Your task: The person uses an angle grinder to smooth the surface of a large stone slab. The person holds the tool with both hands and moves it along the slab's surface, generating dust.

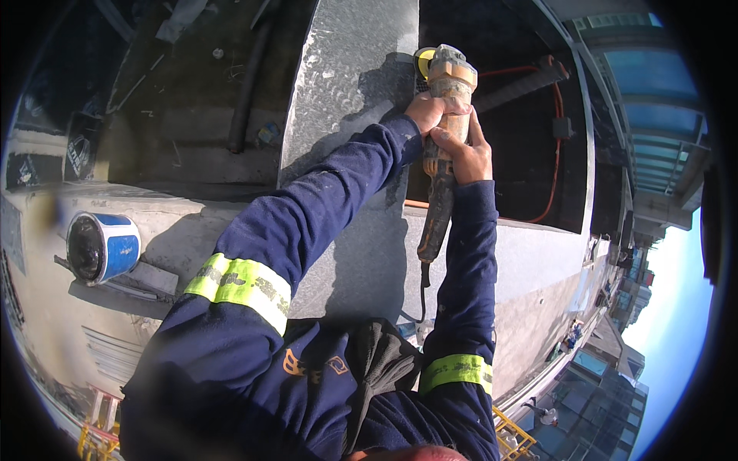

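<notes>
Both my arms reach forward to a worn, dusty orange-and-black angle grinder (452, 75). My left hand (425, 113) is closed on its left side, just behind the head. From the right, my right hand (471, 156) wraps the middle of the body. The grinder's dark rear handle (438, 211) points back toward me, with a black cord trailing from its end. A yellow disc (423, 63) shows to the left of the head, beside the right edge of a grey galvanised metal sheet (330, 100). Whether the disc touches the sheet I cannot tell.
A blue-and-white bucket (119, 247) lies at the left on a concrete ledge near some flat scraps. Right of the sheet is a dark opening with an orange cord (555, 146) and a pipe (523, 88). Yellow railing (511, 434) and a street lie far below at right.
</notes>
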`<action>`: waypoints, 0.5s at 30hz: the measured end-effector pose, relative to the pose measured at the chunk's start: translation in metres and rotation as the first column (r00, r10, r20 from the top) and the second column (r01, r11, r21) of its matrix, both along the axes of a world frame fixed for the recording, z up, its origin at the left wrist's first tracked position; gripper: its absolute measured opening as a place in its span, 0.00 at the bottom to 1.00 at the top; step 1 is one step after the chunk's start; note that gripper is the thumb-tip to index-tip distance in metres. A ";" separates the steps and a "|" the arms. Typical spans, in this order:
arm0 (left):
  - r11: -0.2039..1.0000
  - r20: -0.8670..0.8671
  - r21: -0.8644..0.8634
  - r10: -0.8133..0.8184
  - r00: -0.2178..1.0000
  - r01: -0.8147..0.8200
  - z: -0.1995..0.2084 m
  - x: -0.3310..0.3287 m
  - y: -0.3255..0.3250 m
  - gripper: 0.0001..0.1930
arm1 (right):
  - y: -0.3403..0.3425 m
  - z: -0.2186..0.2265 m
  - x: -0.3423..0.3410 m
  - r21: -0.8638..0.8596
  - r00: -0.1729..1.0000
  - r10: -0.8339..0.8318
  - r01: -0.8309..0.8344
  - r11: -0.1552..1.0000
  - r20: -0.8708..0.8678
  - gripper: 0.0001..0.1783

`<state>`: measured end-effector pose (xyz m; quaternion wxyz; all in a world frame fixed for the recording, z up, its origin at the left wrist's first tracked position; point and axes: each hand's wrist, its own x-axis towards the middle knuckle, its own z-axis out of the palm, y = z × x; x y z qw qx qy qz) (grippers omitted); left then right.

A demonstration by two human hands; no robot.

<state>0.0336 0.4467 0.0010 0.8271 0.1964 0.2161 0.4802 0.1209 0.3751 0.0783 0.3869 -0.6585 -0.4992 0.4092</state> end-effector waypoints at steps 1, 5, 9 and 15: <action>1.000 0.009 0.007 0.002 1.000 -0.002 0.000 0.000 0.000 0.22 | -0.001 0.000 0.000 -0.006 1.000 -0.007 0.007 1.000 -0.012 0.52; 1.000 -0.019 0.005 0.017 1.000 -0.017 0.002 -0.004 -0.003 0.22 | -0.005 -0.001 -0.003 0.023 0.999 -0.008 0.007 1.000 0.031 0.52; 0.999 0.000 0.052 -0.016 1.000 0.016 0.010 0.001 -0.002 0.22 | -0.005 0.002 0.001 0.014 0.998 -0.041 0.041 0.999 -0.049 0.52; 1.000 0.023 0.018 0.003 1.000 -0.003 0.008 0.006 0.004 0.21 | 0.002 0.003 0.005 -0.014 0.999 -0.045 0.045 0.999 -0.002 0.52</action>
